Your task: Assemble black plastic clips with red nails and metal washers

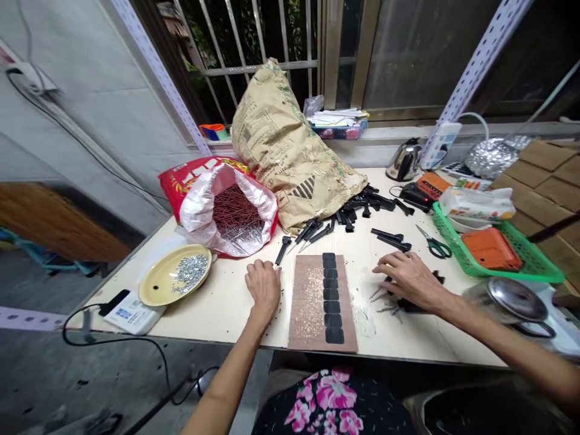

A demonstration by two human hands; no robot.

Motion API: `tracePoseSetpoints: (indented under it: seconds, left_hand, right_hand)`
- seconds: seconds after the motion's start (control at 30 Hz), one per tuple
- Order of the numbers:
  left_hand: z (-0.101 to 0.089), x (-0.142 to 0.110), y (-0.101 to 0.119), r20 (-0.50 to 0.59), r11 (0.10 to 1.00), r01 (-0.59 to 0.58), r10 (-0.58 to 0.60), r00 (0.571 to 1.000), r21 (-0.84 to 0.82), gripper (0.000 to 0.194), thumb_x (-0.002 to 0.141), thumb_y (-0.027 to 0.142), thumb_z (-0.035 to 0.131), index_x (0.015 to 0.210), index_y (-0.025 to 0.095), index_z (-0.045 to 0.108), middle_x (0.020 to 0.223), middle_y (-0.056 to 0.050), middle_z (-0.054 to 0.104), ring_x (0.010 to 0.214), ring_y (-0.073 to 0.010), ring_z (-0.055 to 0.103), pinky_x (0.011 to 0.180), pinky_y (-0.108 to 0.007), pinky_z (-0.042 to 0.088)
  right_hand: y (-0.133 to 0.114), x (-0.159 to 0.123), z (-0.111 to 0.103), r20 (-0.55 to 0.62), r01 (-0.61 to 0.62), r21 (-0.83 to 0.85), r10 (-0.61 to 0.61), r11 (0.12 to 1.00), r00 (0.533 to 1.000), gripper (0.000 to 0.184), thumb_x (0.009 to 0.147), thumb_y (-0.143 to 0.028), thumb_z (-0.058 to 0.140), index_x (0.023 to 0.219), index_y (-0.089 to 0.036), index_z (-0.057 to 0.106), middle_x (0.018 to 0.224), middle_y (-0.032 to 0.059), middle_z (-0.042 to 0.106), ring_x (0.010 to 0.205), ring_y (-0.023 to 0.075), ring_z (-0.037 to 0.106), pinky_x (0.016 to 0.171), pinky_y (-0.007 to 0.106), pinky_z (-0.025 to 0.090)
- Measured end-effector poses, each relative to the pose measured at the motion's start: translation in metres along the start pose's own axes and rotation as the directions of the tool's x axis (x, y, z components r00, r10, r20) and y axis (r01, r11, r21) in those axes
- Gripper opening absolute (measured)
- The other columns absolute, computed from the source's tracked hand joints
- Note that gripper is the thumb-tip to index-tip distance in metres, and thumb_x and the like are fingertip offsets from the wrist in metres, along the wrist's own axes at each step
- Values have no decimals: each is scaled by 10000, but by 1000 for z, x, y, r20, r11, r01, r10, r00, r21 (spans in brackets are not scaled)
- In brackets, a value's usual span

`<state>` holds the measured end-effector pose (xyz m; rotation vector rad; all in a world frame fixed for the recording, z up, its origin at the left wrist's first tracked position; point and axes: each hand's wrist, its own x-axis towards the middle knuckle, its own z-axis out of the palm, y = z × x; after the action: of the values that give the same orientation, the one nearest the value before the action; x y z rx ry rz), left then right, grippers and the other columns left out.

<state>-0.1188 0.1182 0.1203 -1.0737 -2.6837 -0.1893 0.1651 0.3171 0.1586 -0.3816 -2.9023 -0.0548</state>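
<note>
My left hand (263,283) rests at the left of a brown board (304,326), its fingers closed at the lower end of a small black plastic piece (283,250). A single column of flat black pads (332,294) lies on the board, with pale specks beside it. On the right, my right hand (405,275) is over several black pieces with thin metal pins (385,305); its fingers are apart and partly cover them. Two black pieces (390,238) lie beyond that hand. More black pieces with metal rods (312,232) lie behind the board.
A red-and-white bag (190,205) of dark red rods and a large brown sack (285,145) stand at the back. A yellow plate (151,281) holds small metal parts. Scissors (435,244), a green basket (539,272) and a metal pot (512,302) are on the right.
</note>
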Motion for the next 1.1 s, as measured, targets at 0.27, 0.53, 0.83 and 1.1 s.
tracePoseSetpoints:
  seconds: [0.27,0.53,0.83,1.1]
  left_hand:
    - [-9,3,-14,9,995,49,-48,999,-90,249,888,207,401,897,108,630,933,-147,577,924,-296,482,762,-396,398]
    - [-64,-63,-36,292,395,203,179,940,-896,209,810,339,551,710,178,636,755,-32,620,733,-178,548,677,-279,423]
    - [-1,-15,-85,9,834,97,-109,994,-543,261,851,226,497,1023,172,685,857,-85,588,854,-228,549,797,-346,422]
    - [22,10,-84,86,834,61,-16,996,-549,147,813,172,544,756,186,679,810,-74,577,918,-233,511,774,-329,398]
  right_hand:
    - [-72,67,-3,-385,251,78,-203,965,900,183,921,-187,492,1033,-199,636,1117,60,648,1083,220,527,872,366,403]
    - [-145,111,13,-349,642,31,-594,766,725,327,949,-171,413,1245,-229,538,1146,44,638,965,179,556,839,356,410]
    - [-135,100,23,-368,322,77,-273,944,889,147,904,-231,518,918,-225,664,825,15,653,709,139,533,627,279,346]
    - [-140,96,25,-367,239,261,-133,935,921,199,923,-172,467,1003,-190,648,901,37,662,767,136,591,672,243,417]
